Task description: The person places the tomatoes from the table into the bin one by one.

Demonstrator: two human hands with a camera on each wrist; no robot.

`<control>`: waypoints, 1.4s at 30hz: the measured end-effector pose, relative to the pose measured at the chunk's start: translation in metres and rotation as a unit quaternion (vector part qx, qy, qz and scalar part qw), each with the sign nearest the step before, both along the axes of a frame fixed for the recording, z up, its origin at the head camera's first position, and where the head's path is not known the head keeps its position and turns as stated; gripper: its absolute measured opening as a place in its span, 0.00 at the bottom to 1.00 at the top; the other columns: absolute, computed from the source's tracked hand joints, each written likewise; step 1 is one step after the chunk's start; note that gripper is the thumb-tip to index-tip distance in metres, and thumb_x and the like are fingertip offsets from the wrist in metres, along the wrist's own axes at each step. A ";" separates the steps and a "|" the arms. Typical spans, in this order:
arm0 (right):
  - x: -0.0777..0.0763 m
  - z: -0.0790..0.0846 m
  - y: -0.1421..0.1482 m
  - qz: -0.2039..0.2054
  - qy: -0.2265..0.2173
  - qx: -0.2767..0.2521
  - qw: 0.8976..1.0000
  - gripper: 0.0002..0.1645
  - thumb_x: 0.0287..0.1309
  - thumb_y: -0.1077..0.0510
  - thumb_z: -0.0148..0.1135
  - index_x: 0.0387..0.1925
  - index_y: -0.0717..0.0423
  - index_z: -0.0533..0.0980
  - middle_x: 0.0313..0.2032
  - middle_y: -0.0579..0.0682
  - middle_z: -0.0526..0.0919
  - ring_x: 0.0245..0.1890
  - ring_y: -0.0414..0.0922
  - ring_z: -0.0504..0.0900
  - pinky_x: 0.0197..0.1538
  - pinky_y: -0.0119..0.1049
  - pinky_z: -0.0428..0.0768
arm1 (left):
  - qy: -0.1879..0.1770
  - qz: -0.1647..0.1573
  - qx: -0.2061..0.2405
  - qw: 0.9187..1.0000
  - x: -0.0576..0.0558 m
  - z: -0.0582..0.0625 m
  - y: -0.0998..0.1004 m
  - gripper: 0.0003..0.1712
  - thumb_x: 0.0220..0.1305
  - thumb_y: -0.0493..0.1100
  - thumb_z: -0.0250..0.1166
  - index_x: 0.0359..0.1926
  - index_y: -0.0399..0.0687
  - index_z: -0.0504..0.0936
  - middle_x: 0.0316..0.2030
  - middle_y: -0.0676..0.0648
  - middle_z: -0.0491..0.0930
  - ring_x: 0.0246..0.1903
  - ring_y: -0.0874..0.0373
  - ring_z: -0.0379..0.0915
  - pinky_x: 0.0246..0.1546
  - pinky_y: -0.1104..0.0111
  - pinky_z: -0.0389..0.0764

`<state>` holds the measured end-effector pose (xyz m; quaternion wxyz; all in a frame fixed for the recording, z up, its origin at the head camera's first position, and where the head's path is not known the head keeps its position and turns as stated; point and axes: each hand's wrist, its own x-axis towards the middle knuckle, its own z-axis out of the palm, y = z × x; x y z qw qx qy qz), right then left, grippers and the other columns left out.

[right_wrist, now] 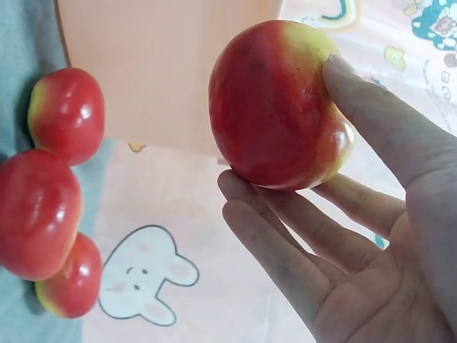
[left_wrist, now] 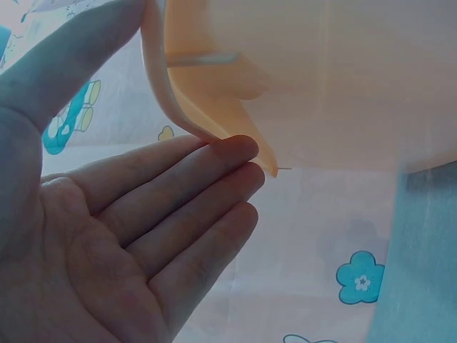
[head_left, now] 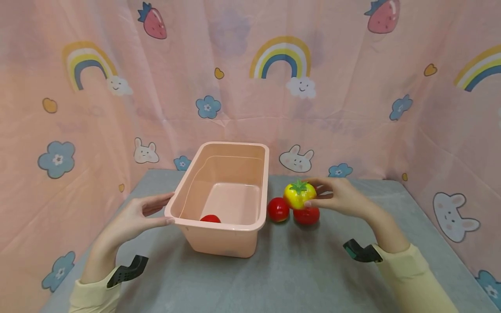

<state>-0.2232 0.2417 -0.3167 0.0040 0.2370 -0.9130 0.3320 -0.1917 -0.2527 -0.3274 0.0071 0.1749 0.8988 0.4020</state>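
Observation:
My right hand [head_left: 340,198] pinches a toy tomato [head_left: 298,194] between thumb and fingers, its yellow top and green leaf cap facing up. From below, in the right wrist view, the same tomato [right_wrist: 275,107] is glossy red with a yellow edge. Under it lie red tomatoes [head_left: 279,209], three of them in the right wrist view. A pink plastic bin [head_left: 219,239] stands to their left with one red tomato [head_left: 210,218] near its front end. At the bin's front left corner, my left hand [head_left: 137,215] touches the rim, its fingers [left_wrist: 207,193] straight.
The grey tabletop [head_left: 297,278] carries the bin and the tomatoes. A pink curtain [head_left: 250,117] printed with rainbows, rabbits and flowers surrounds the back and sides. Each wrist wears a black camera mount [head_left: 362,252].

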 end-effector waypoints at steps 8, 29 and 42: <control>-0.001 0.008 -0.004 -0.003 -0.003 0.007 1.000 0.38 0.47 0.42 0.72 0.59 0.47 0.72 0.50 0.49 0.81 0.47 0.49 0.82 0.43 0.35 0.84 | 0.001 0.002 0.003 1.000 0.000 -0.002 -0.001 0.38 0.53 0.55 0.71 0.64 0.53 0.71 0.60 0.52 0.74 0.61 0.53 0.70 0.51 0.79 0.75; -0.005 0.034 -0.020 0.017 0.008 0.002 1.000 0.35 0.48 0.45 0.72 0.58 0.51 0.73 0.49 0.52 0.81 0.48 0.52 0.82 0.43 0.41 0.85 | 0.003 0.003 -0.002 1.000 0.000 -0.002 -0.001 0.38 0.54 0.56 0.70 0.65 0.53 0.71 0.61 0.52 0.73 0.61 0.52 0.70 0.51 0.78 0.75; -0.014 0.045 -0.027 0.032 0.025 0.011 0.999 0.35 0.49 0.50 0.72 0.59 0.52 0.72 0.51 0.54 0.80 0.47 0.52 0.83 0.46 0.41 0.84 | 0.002 0.002 -0.005 1.000 0.000 -0.001 0.000 0.38 0.53 0.56 0.71 0.64 0.53 0.71 0.61 0.52 0.73 0.61 0.52 0.70 0.52 0.78 0.75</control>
